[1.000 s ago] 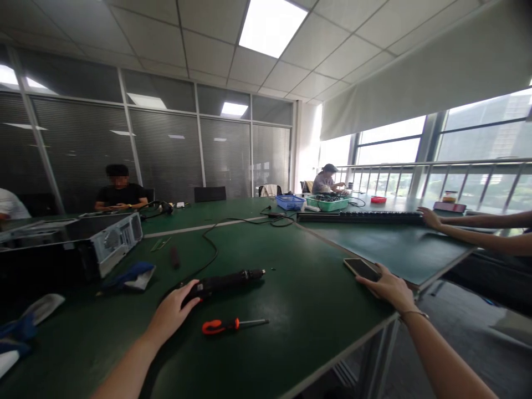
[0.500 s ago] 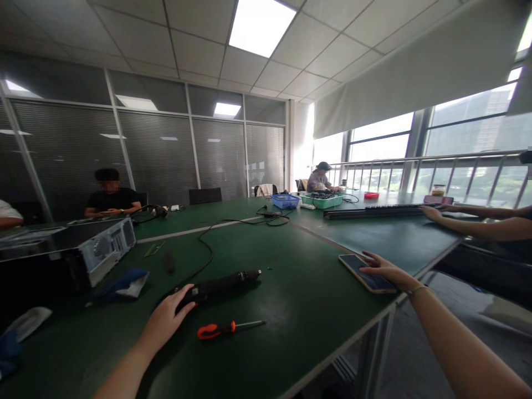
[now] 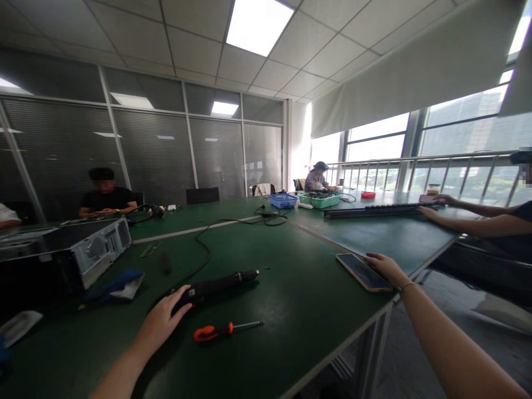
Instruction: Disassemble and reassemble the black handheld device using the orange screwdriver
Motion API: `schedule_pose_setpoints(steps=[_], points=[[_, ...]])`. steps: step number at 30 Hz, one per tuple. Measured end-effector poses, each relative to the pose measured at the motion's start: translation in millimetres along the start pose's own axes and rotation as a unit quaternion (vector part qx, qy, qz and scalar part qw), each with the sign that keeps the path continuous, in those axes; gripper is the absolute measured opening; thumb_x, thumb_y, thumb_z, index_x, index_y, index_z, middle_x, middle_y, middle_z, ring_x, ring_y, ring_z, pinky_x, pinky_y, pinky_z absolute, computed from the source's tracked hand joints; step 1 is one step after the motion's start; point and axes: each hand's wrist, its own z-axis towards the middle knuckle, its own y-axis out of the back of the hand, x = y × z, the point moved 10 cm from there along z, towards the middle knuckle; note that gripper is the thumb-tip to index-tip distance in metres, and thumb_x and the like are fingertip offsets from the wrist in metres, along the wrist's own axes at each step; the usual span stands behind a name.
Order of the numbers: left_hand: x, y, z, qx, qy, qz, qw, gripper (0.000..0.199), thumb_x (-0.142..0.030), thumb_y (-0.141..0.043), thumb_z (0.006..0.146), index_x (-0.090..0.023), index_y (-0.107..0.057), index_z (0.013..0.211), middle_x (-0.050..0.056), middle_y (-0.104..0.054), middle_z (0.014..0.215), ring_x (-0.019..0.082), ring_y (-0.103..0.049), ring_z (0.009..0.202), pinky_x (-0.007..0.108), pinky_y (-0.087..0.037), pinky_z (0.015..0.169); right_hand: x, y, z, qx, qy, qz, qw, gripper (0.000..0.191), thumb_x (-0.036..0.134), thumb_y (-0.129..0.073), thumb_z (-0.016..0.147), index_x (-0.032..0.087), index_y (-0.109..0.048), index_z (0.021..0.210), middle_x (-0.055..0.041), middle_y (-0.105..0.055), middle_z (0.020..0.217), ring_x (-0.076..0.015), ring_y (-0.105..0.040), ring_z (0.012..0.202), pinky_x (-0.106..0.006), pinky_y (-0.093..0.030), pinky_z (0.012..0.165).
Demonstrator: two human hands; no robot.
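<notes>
Left hand (image 3: 160, 321) is resting open-fingered on the rear of the black corded electric screwdriver (image 3: 216, 285) lying on the green counter (image 3: 291, 310); right hand (image 3: 384, 267), grip open, is touching the dark flat smartphone (image 3: 362, 271) near the counter edge.

The table (image 3: 299, 310) has a matt green mat with a faint sheen. The phone (image 3: 363, 271) is glossy glass. The driver (image 3: 220, 284) is dull black plastic; the screwdriver (image 3: 226, 328) has shiny orange plastic and a metal shaft.
</notes>
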Motion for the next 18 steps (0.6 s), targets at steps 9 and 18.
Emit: schedule_pose_setpoints(steps=[9,18], points=[[0.3,-2.2,-0.3,0.012,0.008,0.002,1.0,0.054,-0.047,-0.046,0.086,-0.022,-0.052,0.133,0.008,-0.063,0.124,0.028,-0.06,0.112,0.04,-0.047,0.095,-15.1,-33.0,4.1,0.139,-0.049,0.086,0.985,0.09,0.052,-0.07,0.069,0.01,-0.037,0.141,-0.0183,-0.061,0.124,-0.0261,-0.068,0.09,-0.03,-0.057,0.071],[6.5,-6.4,1.0,0.01,-0.002,0.001,1.0,0.054,-0.047,-0.046,0.086,-0.022,-0.051,0.134,0.008,-0.061,0.127,0.028,-0.058,0.115,0.041,-0.045,0.098,-26.8,-46.7,13.2,0.171,-0.062,0.122,0.976,0.115,0.041,-0.085,0.051,0.012,-0.027,0.146,-0.0242,-0.052,0.132,-0.0309,-0.065,0.099,-0.034,-0.057,0.077]])
